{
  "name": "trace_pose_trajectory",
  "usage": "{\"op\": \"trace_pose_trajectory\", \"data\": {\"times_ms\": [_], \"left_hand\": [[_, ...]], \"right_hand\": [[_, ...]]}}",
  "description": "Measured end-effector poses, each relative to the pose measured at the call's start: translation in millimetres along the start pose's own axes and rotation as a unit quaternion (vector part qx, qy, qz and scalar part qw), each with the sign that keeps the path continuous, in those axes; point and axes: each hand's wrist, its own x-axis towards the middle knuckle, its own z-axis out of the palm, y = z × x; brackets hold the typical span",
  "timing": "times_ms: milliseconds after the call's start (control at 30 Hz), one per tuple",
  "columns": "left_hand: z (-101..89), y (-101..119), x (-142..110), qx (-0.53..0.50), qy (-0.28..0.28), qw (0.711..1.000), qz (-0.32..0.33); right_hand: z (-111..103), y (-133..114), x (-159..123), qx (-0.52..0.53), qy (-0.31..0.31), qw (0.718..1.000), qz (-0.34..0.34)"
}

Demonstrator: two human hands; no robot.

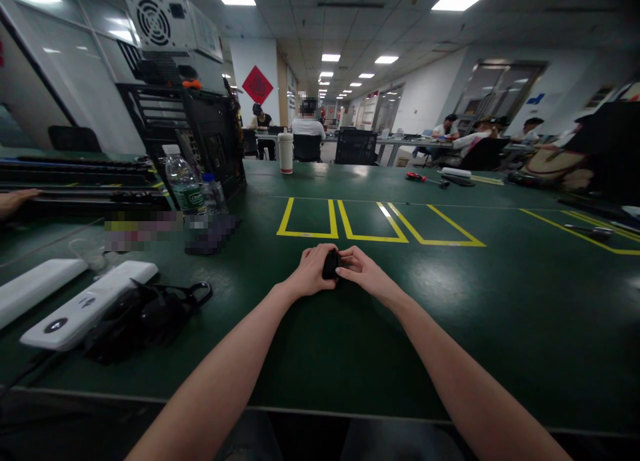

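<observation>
A small black block-like object (331, 265) is between my two hands, just above or on the green table (380, 328); its exact kind is too small to make out. My left hand (313, 269) wraps round its left side with the fingers closed. From the right, my right hand (361, 269) pinches at the object's edge, thumb and fingertips against it. Beyond the hands, yellow tape outlines (370, 238) mark the tabletop.
On the left lie white power banks (90, 306), a black strap bundle (155, 308) and water bottles (184, 181) beside a black computer case (215, 141). Farther back stand a white cup (285, 153) and a red screwdriver (416, 176). Another person's hand (17, 201) reaches in at far left.
</observation>
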Motion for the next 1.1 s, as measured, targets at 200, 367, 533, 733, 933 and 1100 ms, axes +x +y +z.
{"op": "trace_pose_trajectory", "data": {"times_ms": [200, 367, 533, 733, 933, 1100], "left_hand": [[1.2, -1, 0, 0.0, 0.002, 1.0, 0.006], [0.7, -2, 0, 0.008, 0.004, 1.0, 0.014], [-0.8, 0, 0, 0.002, 0.0, 1.0, 0.006], [-1.5, 2, 1, -0.004, -0.001, 1.0, 0.008], [-2.5, 2, 0, -0.009, -0.009, 1.0, -0.001], [-0.8, 0, 0, -0.005, 0.0, 1.0, 0.006]], "right_hand": [[3, 6, 6, -0.026, 0.068, 0.997, -0.034], [2, 7, 7, -0.025, 0.057, 0.998, -0.004], [1, -1, 0, -0.015, -0.001, 1.0, -0.006], [2, 5, 5, -0.036, 0.058, 0.997, -0.026], [2, 9, 10, -0.022, 0.06, 0.998, 0.008], [-2, 2, 3, -0.016, 0.002, 1.0, 0.002]]}}
